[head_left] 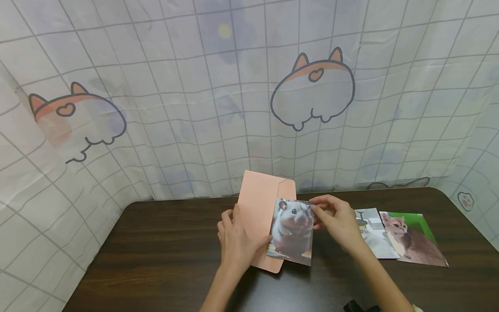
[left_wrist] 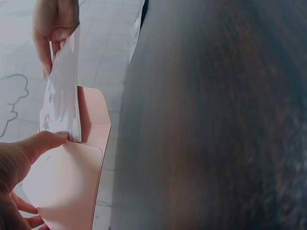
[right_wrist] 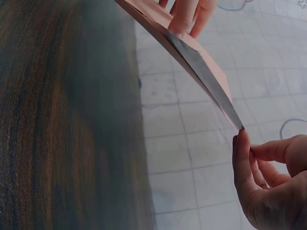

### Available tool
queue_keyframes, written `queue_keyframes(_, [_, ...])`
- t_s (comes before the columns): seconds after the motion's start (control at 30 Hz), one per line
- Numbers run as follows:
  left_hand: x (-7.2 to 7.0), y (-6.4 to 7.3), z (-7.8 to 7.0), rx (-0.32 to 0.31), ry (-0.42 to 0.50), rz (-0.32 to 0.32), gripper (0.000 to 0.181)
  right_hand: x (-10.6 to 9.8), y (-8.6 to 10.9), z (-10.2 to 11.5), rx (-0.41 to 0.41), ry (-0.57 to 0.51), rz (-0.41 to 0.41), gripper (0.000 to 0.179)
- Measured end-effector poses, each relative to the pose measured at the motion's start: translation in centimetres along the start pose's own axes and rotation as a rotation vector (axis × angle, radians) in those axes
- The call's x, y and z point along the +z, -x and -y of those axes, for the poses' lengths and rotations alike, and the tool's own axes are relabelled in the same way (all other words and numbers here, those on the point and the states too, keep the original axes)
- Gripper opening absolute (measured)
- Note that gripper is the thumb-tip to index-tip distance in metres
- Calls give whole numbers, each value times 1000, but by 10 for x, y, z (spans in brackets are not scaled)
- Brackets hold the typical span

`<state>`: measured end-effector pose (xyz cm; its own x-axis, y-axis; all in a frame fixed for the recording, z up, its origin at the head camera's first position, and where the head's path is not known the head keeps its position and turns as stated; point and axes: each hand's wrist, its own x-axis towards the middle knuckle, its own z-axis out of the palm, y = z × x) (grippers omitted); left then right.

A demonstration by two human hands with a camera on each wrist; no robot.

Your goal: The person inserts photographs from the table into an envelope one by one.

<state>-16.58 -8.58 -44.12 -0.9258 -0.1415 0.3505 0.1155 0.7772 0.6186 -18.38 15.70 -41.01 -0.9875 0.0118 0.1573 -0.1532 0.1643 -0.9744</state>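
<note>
A pink paper envelope (head_left: 257, 203) is held tilted above the table in the left hand (head_left: 236, 242), whose thumb presses its front near the opening while the other fingers lie behind. A picture card of a hamster (head_left: 292, 229) sticks partly out of the envelope's right side. Between thumb and fingertips, the right hand (head_left: 338, 220) pinches the card's upper right corner. In the left wrist view the card (left_wrist: 61, 91) stands out of the envelope (left_wrist: 67, 182) beside the left thumb. Seen nearly edge-on in the right wrist view, the card (right_wrist: 206, 72) reaches the right fingertips.
On the right of the dark wooden table (head_left: 163, 247) lie a cat picture card (head_left: 415, 242) and a whitish picture card (head_left: 376, 236), overlapping. A black object (head_left: 360, 307) shows at the bottom edge. Behind the table hangs a checked curtain (head_left: 187, 130) with cartoon animals.
</note>
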Motion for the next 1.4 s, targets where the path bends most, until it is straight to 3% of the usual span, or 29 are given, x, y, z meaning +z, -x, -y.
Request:
queue_keyframes(0.53, [3, 2, -1, -24, 140, 10, 102, 6, 0, 0, -5, -43, -93, 21])
queue_keyframes(0.77, [7, 4, -2, -11, 141, 34, 108, 8, -1, -1, 7, -51, -113, 21])
queue_keyframes(1.0, [8, 5, -3, 42, 142, 24, 100, 9, 0, -2, 25, -45, -138, 22])
queue_keyframes(1.27, [8, 7, -4, 77, 145, 11, 104, 12, 1, -2, -16, 79, -208, 17])
queue_keyframes(1.4, [7, 6, -5, 71, 139, 16, 104, 13, 1, -2, -22, 4, -200, 18])
